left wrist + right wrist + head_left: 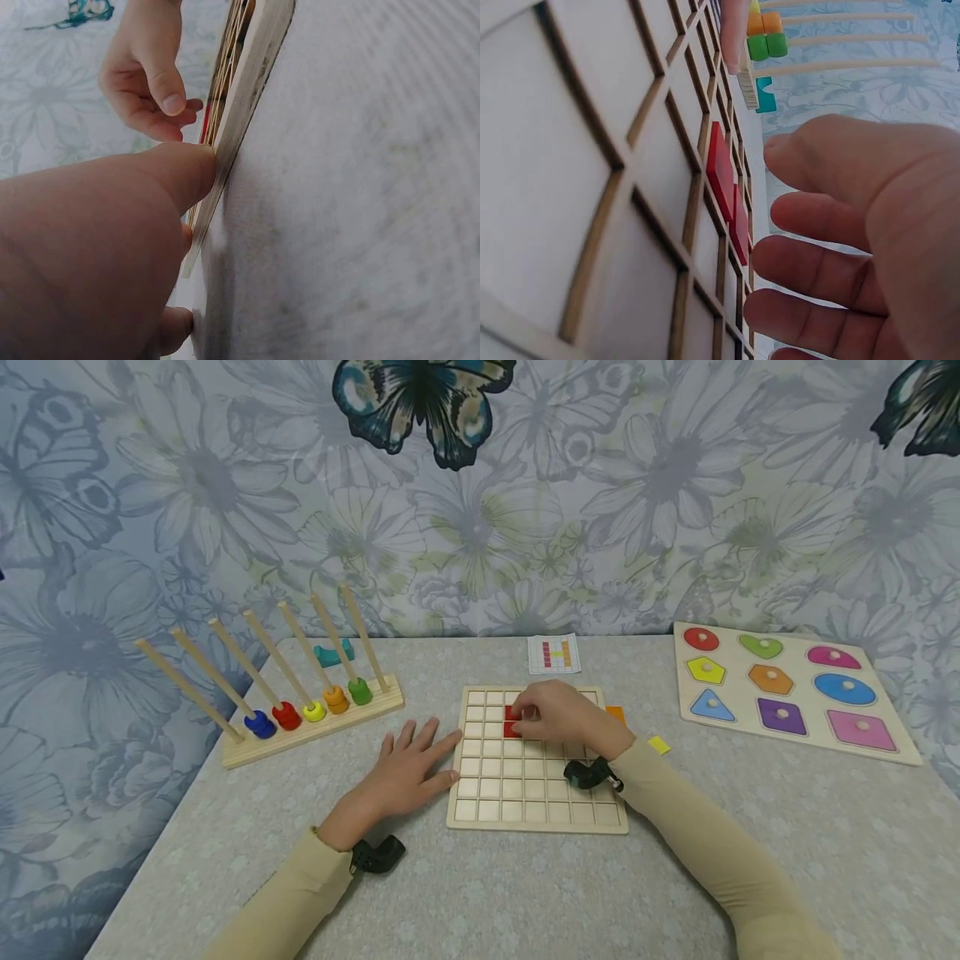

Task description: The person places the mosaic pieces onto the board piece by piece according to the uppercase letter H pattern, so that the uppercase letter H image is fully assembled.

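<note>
A wooden grid board (501, 789) lies on the table, with two red square tiles (720, 172) set in neighbouring cells. Above those tiles is my right hand (562, 714), its fingers loosely bent. The right wrist view shows nothing between its thumb and fingers, a small gap from the red tiles. My left hand (405, 777) lies with fingers spread on the table at the board's left side. In the left wrist view, its thumb (191, 169) touches the board's edge. Part of the board is hidden beneath my right hand.
A small pattern card (553, 654) lies behind the board. Orange (617, 714) and yellow (659, 744) pieces lie to its right. A peg stand (360, 714) with coloured beads is at left, near a teal piece (327, 656). A shape puzzle (806, 689) lies far right.
</note>
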A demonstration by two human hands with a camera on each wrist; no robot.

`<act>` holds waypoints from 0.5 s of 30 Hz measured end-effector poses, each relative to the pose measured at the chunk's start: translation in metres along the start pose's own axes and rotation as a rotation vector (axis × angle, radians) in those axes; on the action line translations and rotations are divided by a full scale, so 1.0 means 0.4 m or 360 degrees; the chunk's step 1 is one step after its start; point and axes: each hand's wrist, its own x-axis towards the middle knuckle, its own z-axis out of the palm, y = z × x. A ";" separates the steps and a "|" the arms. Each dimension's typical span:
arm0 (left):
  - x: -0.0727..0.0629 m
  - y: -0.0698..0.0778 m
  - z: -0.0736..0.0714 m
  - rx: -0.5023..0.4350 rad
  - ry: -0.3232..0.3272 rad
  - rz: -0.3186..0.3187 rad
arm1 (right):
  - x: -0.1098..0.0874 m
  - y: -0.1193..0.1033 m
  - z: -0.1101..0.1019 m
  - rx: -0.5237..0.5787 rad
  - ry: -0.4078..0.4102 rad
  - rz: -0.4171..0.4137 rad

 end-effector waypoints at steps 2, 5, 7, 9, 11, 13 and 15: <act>0.000 0.000 0.000 0.0002 0.0003 0.0001 | -0.005 0.003 -0.007 -0.0019 0.0015 -0.0004; 0.000 0.000 0.001 0.0004 0.0009 0.0003 | -0.017 0.008 -0.021 -0.0052 0.0046 -0.0003; 0.000 0.000 0.001 0.0004 0.0011 0.0004 | -0.028 0.013 -0.033 -0.0077 0.0057 -0.0002; 0.000 0.000 0.001 -0.0002 0.0012 0.0007 | -0.041 0.018 -0.046 -0.0082 0.0066 0.0005; -0.001 -0.001 0.001 -0.0007 0.0010 0.0007 | -0.055 0.025 -0.058 -0.0095 0.0065 0.0024; -0.001 -0.001 0.001 -0.0013 0.0007 0.0007 | -0.071 0.032 -0.068 -0.0102 0.0063 0.0044; -0.001 -0.001 0.001 -0.0019 0.0005 0.0007 | -0.088 0.040 -0.075 -0.0110 0.0058 0.0079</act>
